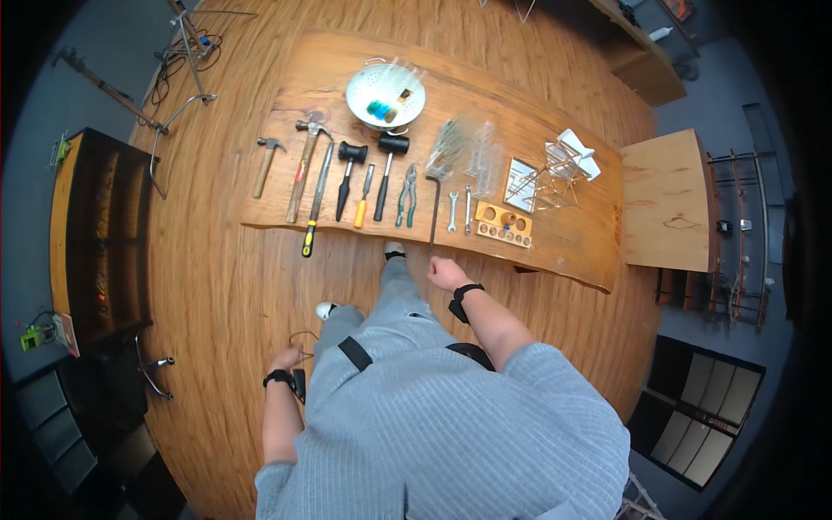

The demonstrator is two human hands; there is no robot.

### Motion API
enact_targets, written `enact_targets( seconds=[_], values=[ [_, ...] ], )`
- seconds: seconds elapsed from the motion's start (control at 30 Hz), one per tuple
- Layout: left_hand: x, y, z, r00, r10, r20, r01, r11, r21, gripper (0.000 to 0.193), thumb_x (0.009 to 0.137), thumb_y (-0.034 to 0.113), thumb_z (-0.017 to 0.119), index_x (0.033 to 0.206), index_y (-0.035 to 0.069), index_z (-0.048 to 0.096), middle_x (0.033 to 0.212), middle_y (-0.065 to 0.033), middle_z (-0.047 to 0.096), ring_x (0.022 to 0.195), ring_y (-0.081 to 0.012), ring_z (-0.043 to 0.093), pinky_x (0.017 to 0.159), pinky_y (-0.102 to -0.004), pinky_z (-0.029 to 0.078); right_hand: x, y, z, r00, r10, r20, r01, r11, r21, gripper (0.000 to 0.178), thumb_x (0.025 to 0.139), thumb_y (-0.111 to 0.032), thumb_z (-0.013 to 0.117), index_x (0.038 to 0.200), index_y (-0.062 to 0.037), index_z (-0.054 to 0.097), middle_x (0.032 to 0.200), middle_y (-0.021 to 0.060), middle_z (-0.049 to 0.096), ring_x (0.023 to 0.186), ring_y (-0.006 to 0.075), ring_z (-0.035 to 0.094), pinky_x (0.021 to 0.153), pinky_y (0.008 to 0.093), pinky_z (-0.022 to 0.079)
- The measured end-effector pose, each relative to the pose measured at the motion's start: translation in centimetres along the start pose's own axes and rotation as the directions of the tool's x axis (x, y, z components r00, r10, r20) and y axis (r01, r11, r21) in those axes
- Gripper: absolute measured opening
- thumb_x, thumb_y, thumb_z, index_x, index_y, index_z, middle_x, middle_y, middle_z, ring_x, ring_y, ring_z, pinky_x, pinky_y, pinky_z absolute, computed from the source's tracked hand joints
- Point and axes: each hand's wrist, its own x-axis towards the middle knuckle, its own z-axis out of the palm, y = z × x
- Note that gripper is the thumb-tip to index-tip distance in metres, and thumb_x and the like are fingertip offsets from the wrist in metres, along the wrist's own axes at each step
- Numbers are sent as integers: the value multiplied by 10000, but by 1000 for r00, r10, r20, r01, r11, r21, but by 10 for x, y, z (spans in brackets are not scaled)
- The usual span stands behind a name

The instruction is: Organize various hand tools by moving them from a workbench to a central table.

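Note:
My right hand is closed at the near table edge, at the lower end of a long black L-shaped hex key. The key's bent end lies on the table. Down by my left leg, my left hand is closed on a thin brown wire-like loop, too small to make out fully. Nearest the hex key are green-handled pliers on its left and an open-end wrench on its right. Another slim wrench lies beyond that.
Leftward lie a rubber mallet, chisel, black-headed hammer, yellow-handled file and two claw hammers. A white colander, clear plastic pieces, wooden block with holes and wire rack share the wooden table.

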Motion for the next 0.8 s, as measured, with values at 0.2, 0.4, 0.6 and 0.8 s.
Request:
enact_targets(
  seconds=[0.2, 0.4, 0.6, 0.8],
  values=[
    [14, -236, -13, 938, -21, 346, -169, 845, 507, 479, 865, 402, 540, 1295, 207, 623, 1313, -121, 620, 1244, -327, 551, 1055, -504, 411, -30, -104, 31, 924, -46, 381, 158, 950, -269, 350, 785, -329, 601, 991, -69, 715, 989, 180, 709, 894, 353, 662, 784, 442, 523],
    [40, -127, -117, 974, 135, 182, -216, 798, 563, 446, 857, 386, 562, 1254, 199, 641, 1257, -111, 639, 1188, -309, 576, 994, -483, 433, -7, -159, 68, 850, -95, 519, 341, 849, -404, 294, 788, -276, 583, 941, -63, 716, 911, 172, 720, 836, 328, 686, 747, 411, 533],
    [0, -192, -192, 997, 22, -79, 23, 853, 522, 406, 847, 367, 589, 1205, 191, 663, 1189, -100, 662, 1120, -287, 606, 922, -458, 460, 33, -276, 97, 709, -311, 633, 624, 694, -358, 311, 813, -311, 601, 968, -60, 701, 920, 184, 709, 872, 355, 678, 772, 441, 526],
    [-38, -264, -250, 938, -193, -288, 305, 856, 418, 366, 837, 348, 616, 1156, 182, 684, 1122, -88, 686, 1053, -265, 637, 849, -432, 486, 69, -393, 160, 401, -499, 769, 879, 447, -168, 276, 840, -291, 590, 955, -55, 678, 892, 193, 694, 859, 381, 659, 774, 465, 510]
  ],
)
